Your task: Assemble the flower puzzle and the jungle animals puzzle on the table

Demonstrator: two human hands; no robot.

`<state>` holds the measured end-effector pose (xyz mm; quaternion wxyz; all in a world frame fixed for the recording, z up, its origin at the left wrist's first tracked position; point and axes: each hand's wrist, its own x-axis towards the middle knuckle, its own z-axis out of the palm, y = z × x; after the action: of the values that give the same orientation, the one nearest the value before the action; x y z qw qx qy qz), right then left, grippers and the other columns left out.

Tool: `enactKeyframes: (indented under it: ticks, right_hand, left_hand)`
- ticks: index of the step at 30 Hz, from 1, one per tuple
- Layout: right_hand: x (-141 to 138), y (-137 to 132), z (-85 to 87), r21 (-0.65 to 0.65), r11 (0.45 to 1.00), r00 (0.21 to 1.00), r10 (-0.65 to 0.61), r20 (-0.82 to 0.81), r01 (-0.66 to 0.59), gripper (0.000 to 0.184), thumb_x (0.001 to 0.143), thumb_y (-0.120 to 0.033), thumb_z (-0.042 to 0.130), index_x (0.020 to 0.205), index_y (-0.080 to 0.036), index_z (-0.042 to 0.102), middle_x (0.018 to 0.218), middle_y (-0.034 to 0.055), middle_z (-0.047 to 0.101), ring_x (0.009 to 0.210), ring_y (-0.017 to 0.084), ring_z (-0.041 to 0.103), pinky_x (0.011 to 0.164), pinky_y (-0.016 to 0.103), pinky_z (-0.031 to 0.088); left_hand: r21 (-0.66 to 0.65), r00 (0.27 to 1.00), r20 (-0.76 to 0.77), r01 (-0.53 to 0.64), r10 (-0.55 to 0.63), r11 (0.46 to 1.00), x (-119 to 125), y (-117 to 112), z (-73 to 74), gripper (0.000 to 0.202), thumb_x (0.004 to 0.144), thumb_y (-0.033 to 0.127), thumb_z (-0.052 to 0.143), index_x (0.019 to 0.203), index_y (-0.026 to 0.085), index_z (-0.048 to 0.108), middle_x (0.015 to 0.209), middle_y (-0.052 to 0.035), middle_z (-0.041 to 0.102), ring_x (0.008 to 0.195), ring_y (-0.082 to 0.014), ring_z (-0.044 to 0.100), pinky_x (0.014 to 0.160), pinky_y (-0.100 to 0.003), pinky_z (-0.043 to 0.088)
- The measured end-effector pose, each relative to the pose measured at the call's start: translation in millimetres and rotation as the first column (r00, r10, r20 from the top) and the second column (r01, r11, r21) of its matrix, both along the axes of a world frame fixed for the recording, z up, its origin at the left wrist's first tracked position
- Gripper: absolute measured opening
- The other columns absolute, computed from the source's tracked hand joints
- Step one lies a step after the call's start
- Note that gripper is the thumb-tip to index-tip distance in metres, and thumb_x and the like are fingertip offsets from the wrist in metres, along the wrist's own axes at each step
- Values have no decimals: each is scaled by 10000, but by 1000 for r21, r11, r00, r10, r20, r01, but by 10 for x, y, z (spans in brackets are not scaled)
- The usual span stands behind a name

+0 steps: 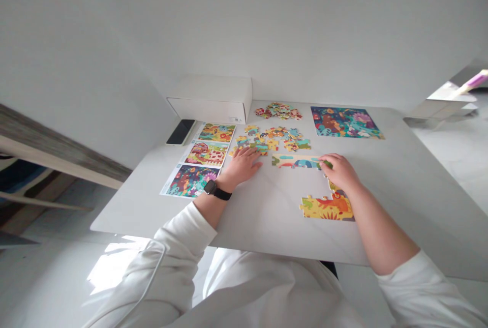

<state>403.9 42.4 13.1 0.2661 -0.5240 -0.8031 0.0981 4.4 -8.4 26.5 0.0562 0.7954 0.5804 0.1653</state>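
Observation:
My left hand (pixel 244 164) rests on the table with its fingers spread and the thumb apart. Its fingertips touch the near edge of a heap of loose jigsaw pieces (pixel 272 140). With closed fingers, my right hand (pixel 340 171) is on a puzzle piece (pixel 326 164) with some green on it, at the right end of a joined strip of puzzle (pixel 295 161) showing blue and cream. Below that hand lies another joined section (pixel 326 207), yellow with an orange animal. My right hand and forearm hide part of its right side.
On the left lies a reference sheet (pixel 186 168) with three pictures, beside a phone (pixel 181 131). A white box (pixel 211 99) stands at the back against the wall. Behind the heap is a second pile of pieces (pixel 280 111). A dark, colourful assembled puzzle (pixel 345 122) lies back right.

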Motion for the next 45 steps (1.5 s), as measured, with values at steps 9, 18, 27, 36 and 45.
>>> enactKeyframes:
  ticks: [9,18,27,36,45]
  right_hand:
    - [3,1,3,-6,1000,1000,2,11,-2,211,964,-289,612,1025,-247,809,1124,105,808,1076,302,738,1042,479,577]
    - [10,2,-15,10,1000,1000,13,14,-14,225,972,-293,602,1022,-232,812,1124,111,804,1087,295,732,1053,466,565]
    - [7,-5,-18,3,1000,1000,10,19,-10,223,973,-288,607,1022,-234,818,1137,112,803,1089,293,737,1066,467,566]
    - [10,7,-28,4,1000,1000,20,1,-20,223,969,-290,603,1008,-235,816,1133,117,803,1095,299,733,1077,482,561]
    - [14,2,-23,-3,1000,1000,12,5,-12,222,967,-286,604,1007,-242,818,1133,114,802,1091,297,734,1070,480,567]
  left_hand:
    - [44,999,39,-6,4,999,33,-89,145,263,1038,292,585,1005,266,844,1185,-72,815,1203,-282,719,1154,-489,529]
    - [46,997,72,-27,23,999,30,-95,103,251,992,340,697,1191,245,816,1374,-89,769,1314,-303,690,1182,-467,526]
    - [-17,998,-28,48,-49,999,-56,-87,172,213,950,387,757,1083,246,843,1194,-93,806,1225,-336,716,1159,-502,508]
    - [-82,997,-29,67,-70,994,-257,-91,223,330,920,354,763,1219,215,774,1278,-116,774,1258,-338,693,1109,-469,540]
    - [45,973,-94,-206,209,978,-342,-36,340,424,902,331,752,1306,207,717,1292,-144,736,1285,-383,657,1136,-518,511]
